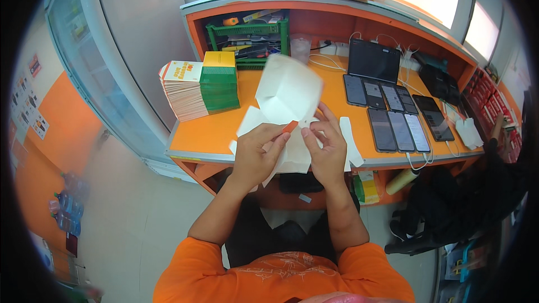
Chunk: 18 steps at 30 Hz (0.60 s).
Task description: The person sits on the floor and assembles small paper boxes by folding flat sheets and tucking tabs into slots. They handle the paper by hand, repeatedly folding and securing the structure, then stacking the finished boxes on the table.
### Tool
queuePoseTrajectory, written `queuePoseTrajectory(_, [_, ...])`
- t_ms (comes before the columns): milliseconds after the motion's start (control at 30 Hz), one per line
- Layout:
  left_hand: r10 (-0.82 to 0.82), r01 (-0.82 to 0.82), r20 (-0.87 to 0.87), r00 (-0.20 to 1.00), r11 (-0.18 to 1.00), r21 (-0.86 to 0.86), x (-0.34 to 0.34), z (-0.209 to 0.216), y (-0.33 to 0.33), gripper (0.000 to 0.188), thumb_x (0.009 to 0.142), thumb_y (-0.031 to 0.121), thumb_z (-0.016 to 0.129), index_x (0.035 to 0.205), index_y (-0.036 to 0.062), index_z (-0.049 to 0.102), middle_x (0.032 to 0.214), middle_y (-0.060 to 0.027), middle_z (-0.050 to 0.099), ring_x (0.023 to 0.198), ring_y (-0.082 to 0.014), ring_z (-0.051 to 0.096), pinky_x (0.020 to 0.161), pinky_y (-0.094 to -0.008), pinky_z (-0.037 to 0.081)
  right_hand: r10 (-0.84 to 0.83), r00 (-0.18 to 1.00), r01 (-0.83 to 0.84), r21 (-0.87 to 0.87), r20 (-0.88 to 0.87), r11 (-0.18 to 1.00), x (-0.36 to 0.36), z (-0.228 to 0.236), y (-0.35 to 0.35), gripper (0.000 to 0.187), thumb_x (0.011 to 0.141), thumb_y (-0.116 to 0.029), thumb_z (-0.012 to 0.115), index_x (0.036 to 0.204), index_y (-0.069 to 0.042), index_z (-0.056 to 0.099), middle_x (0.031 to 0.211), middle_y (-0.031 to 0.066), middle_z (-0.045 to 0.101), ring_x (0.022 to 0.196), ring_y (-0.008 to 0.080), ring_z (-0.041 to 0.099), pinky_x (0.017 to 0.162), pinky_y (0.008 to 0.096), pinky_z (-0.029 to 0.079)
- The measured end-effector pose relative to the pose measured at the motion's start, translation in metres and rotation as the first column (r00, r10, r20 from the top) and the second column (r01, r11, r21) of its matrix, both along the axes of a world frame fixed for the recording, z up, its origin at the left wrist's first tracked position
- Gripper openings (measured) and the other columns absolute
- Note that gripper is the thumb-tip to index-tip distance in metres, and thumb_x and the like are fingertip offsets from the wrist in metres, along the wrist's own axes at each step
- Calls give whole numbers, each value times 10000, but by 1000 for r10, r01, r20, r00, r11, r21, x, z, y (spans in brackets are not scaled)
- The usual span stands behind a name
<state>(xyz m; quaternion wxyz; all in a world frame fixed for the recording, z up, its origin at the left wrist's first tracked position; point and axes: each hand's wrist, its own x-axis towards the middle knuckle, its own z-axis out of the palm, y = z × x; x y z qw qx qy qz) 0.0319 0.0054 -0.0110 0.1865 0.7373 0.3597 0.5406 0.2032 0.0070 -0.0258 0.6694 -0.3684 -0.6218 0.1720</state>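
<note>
A partly folded cardboard box (281,98), its white inside facing up, is between my hands above the desk's front edge. Its panels and flaps stick out at several angles. My left hand (257,151) pinches a small orange flap of the box between thumb and fingers. My right hand (327,148) grips the box's right edge, thumb and fingers closed on a white flap. To the left on the desk stands a thick stack of flat folded cartons (188,92), white with orange edges, beside green-and-yellow ones (220,84).
Several phones (387,126) lie on the orange desk (205,137) at the right, near a dark tablet (375,60) and white cables. A green basket (247,36) fills the shelf behind. A person in black (466,196) is at the right. A yellow-green cylinder (402,181) is below the desk.
</note>
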Motion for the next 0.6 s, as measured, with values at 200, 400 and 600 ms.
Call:
queuePoseTrajectory(200, [-139, 180, 164, 977, 948, -263, -7, -1, -5, 210, 980, 124, 659, 1116, -24, 720, 1034, -120, 727, 910, -172, 671, 812, -298, 514, 92, 939, -123, 76, 331, 989, 9, 18, -7, 108, 858, -47, 733, 951, -2, 699, 1364, 190, 606, 1193, 320, 645, 961, 383, 527])
queuePoseTrajectory(400, [-131, 169, 179, 975, 961, -217, -5, -6, -6, 228, 987, 144, 659, 1121, -33, 715, 1018, -111, 723, 888, -158, 652, 811, -287, 506, 125, 951, -140, 34, 282, 990, 6, 26, -8, 121, 857, -46, 731, 959, -2, 683, 1304, 193, 648, 1185, 316, 653, 957, 378, 528])
queuePoseTrajectory(600, [-118, 194, 233, 965, 922, -334, 0, 3, -12, 236, 1000, 153, 654, 1101, -50, 717, 980, -86, 727, 873, -121, 632, 800, -271, 506, 109, 969, -116, 20, 222, 993, 4, 23, -8, 111, 854, -50, 732, 949, -2, 702, 1286, 181, 660, 1133, 310, 665, 965, 379, 519])
